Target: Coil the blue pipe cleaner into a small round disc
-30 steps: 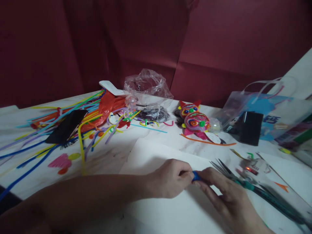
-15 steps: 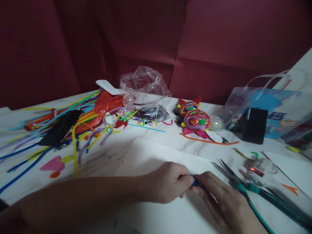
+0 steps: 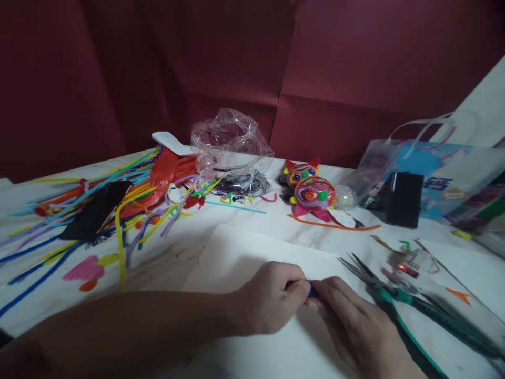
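Observation:
My left hand (image 3: 274, 299) and my right hand (image 3: 355, 321) meet above a white sheet of paper (image 3: 229, 250). Between their fingertips a small blue piece (image 3: 313, 289) shows. Both hands pinch it, and most of it is hidden by the fingers, so its kind cannot be made out. Just right of my right hand lie green-handled long-nose pliers (image 3: 384, 295), jaws apart and pointing away. Beyond the paper sits a colourful figure (image 3: 311, 189) with red pointed ears, made of coiled fuzzy strips.
Many coloured pipe cleaners (image 3: 51, 250) and a black pouch (image 3: 97, 210) cover the left side. A clear plastic bag (image 3: 232, 139) stands at the back. On the right are a black box (image 3: 404, 200), a printed bag (image 3: 437, 168) and an orange scrap (image 3: 458, 296).
The view has shifted slightly, so the table things sit a little further left. Both hands stay together on the blue piece, with barely any change in grip.

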Action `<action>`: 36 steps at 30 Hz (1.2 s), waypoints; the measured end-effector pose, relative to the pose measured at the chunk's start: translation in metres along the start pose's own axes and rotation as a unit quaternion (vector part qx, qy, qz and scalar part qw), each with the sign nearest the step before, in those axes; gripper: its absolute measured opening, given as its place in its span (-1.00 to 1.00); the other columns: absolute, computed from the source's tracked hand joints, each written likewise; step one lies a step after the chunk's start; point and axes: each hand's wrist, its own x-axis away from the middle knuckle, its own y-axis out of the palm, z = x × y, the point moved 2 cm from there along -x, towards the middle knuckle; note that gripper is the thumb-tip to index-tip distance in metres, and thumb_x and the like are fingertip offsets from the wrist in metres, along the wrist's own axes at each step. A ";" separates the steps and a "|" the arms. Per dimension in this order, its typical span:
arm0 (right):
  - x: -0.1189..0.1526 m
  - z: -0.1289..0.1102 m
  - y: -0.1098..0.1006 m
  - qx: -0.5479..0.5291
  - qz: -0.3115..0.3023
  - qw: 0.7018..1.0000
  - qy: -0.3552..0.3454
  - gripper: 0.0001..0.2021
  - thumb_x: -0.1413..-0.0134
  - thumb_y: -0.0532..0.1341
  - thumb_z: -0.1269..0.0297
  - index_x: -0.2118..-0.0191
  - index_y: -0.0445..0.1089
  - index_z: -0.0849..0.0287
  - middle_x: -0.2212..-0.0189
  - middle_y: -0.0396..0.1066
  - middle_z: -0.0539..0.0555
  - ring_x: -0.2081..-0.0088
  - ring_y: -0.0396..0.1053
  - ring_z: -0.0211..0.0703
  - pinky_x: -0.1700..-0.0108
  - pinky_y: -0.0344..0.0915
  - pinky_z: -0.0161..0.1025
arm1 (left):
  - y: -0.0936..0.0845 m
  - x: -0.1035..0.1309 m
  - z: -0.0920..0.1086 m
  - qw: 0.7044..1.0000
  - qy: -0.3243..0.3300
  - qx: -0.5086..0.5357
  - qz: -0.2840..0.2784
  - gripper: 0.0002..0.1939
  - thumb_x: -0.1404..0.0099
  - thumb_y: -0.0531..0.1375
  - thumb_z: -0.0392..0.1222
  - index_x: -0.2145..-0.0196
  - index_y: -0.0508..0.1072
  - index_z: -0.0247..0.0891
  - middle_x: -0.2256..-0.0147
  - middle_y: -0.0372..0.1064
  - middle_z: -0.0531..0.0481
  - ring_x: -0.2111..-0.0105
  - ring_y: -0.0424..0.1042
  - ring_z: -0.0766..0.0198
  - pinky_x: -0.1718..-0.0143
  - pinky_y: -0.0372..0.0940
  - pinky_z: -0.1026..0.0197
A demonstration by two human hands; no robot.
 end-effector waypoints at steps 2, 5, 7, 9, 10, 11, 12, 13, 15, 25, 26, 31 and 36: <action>-0.003 -0.001 -0.002 -0.008 0.009 1.000 0.010 -0.85 -0.26 -0.08 0.38 0.19 0.20 0.22 0.48 0.24 0.06 0.56 0.31 -0.27 0.57 0.27 -0.40 | 0.001 0.000 -0.001 1.000 0.003 -0.003 0.010 -0.77 -0.16 -0.04 -0.20 0.63 0.13 -0.28 0.66 -0.04 0.17 0.63 -0.03 0.48 0.62 -0.12 0.34; -0.006 -0.001 -0.005 -0.047 -0.011 0.998 0.036 -0.89 -0.24 -0.03 0.34 0.20 0.20 0.18 0.47 0.25 0.04 0.52 0.33 -0.26 0.54 0.27 -0.40 | 0.001 0.000 -0.003 1.000 0.011 -0.005 0.013 -0.77 -0.16 -0.04 -0.19 0.61 0.14 -0.28 0.65 -0.04 0.17 0.61 -0.03 0.47 0.62 -0.12 0.34; -0.007 0.000 -0.006 -0.074 -0.029 0.996 0.051 -0.90 -0.22 0.00 0.33 0.21 0.21 0.17 0.47 0.24 0.02 0.52 0.32 -0.27 0.53 0.27 -0.39 | 0.000 -0.002 -0.005 1.000 0.015 0.000 0.008 -0.78 -0.15 -0.03 -0.19 0.61 0.15 -0.28 0.64 -0.04 0.17 0.60 -0.02 0.47 0.61 -0.10 0.35; -0.008 0.001 -0.006 -0.085 -0.039 0.994 0.062 -0.91 -0.21 0.01 0.33 0.25 0.22 0.17 0.49 0.24 0.00 0.54 0.31 -0.29 0.52 0.26 -0.39 | -0.001 -0.004 -0.005 1.000 0.018 0.006 -0.004 -0.77 -0.15 -0.03 -0.20 0.62 0.15 -0.29 0.65 -0.03 0.16 0.60 0.00 0.47 0.61 -0.09 0.35; -0.008 0.002 -0.007 -0.084 -0.040 0.994 0.066 -0.91 -0.21 0.01 0.33 0.27 0.23 0.16 0.50 0.24 -0.01 0.54 0.30 -0.29 0.53 0.24 -0.40 | -0.001 -0.005 -0.006 1.000 0.017 0.007 -0.012 -0.76 -0.16 -0.03 -0.20 0.63 0.15 -0.29 0.65 -0.02 0.16 0.61 0.01 0.48 0.61 -0.09 0.36; -0.008 0.002 -0.007 -0.080 -0.039 0.994 0.068 -0.90 -0.21 0.01 0.33 0.29 0.24 0.15 0.51 0.25 -0.01 0.55 0.30 -0.30 0.53 0.23 -0.40 | -0.001 -0.006 -0.006 1.000 0.015 0.009 -0.022 -0.75 -0.16 -0.03 -0.20 0.63 0.15 -0.29 0.66 -0.01 0.16 0.62 0.01 0.48 0.61 -0.08 0.36; -0.008 0.003 -0.007 -0.075 -0.036 0.994 0.070 -0.90 -0.21 0.02 0.32 0.31 0.24 0.15 0.52 0.25 -0.02 0.55 0.30 -0.31 0.54 0.22 -0.41 | -0.001 -0.006 -0.007 0.999 0.013 0.012 -0.030 -0.75 -0.16 -0.03 -0.19 0.63 0.16 -0.29 0.67 0.01 0.16 0.63 0.02 0.48 0.62 -0.07 0.36; -0.007 0.004 -0.007 -0.071 -0.034 0.994 0.072 -0.89 -0.21 0.02 0.31 0.32 0.25 0.15 0.53 0.25 -0.03 0.56 0.29 -0.31 0.55 0.20 -0.41 | -0.001 -0.007 -0.007 0.999 0.010 0.016 -0.037 -0.74 -0.17 -0.03 -0.19 0.63 0.17 -0.29 0.67 0.03 0.16 0.64 0.03 0.48 0.62 -0.07 0.36; -0.006 0.005 -0.007 -0.062 -0.030 0.995 0.077 -0.85 -0.21 0.02 0.28 0.35 0.26 0.15 0.56 0.25 -0.04 0.58 0.27 -0.31 0.56 0.18 -0.40 | -0.001 -0.008 -0.009 0.999 0.008 0.026 -0.038 -0.74 -0.18 -0.04 -0.16 0.61 0.19 -0.29 0.67 0.07 0.15 0.66 0.04 0.48 0.63 -0.05 0.36; -0.006 0.013 -0.001 -0.062 -0.062 0.986 0.144 -0.73 -0.19 -0.01 0.15 0.32 0.34 0.19 0.52 0.33 0.03 0.54 0.28 -0.23 0.53 0.17 -0.31 | 0.003 -0.013 -0.017 0.999 0.037 0.024 0.008 -0.71 -0.20 -0.06 -0.11 0.59 0.20 -0.29 0.67 0.09 0.14 0.68 0.04 0.48 0.64 -0.05 0.35; -0.006 0.013 -0.001 -0.064 -0.063 0.985 0.150 -0.74 -0.19 0.00 0.16 0.32 0.34 0.19 0.52 0.33 0.03 0.54 0.28 -0.22 0.52 0.17 -0.31 | 0.004 -0.013 -0.018 0.999 0.036 0.024 0.012 -0.72 -0.20 -0.06 -0.11 0.59 0.20 -0.29 0.67 0.09 0.14 0.68 0.03 0.47 0.65 -0.05 0.35; -0.005 0.013 0.001 -0.071 -0.074 0.980 0.168 -0.77 -0.16 0.02 0.19 0.34 0.34 0.19 0.52 0.34 0.03 0.54 0.27 -0.20 0.51 0.16 -0.28 | 0.004 -0.012 -0.020 0.999 0.031 0.020 0.021 -0.73 -0.18 -0.05 -0.12 0.61 0.19 -0.28 0.68 0.09 0.15 0.68 0.04 0.47 0.65 -0.06 0.35; -0.004 0.011 0.002 -0.082 -0.077 0.978 0.173 -0.80 -0.16 0.02 0.23 0.30 0.33 0.19 0.49 0.36 0.04 0.51 0.29 -0.20 0.48 0.19 -0.28 | 0.003 -0.009 -0.017 0.999 0.024 0.010 0.030 -0.72 -0.18 -0.04 -0.14 0.63 0.18 -0.29 0.67 0.10 0.14 0.67 0.05 0.47 0.64 -0.05 0.35</action>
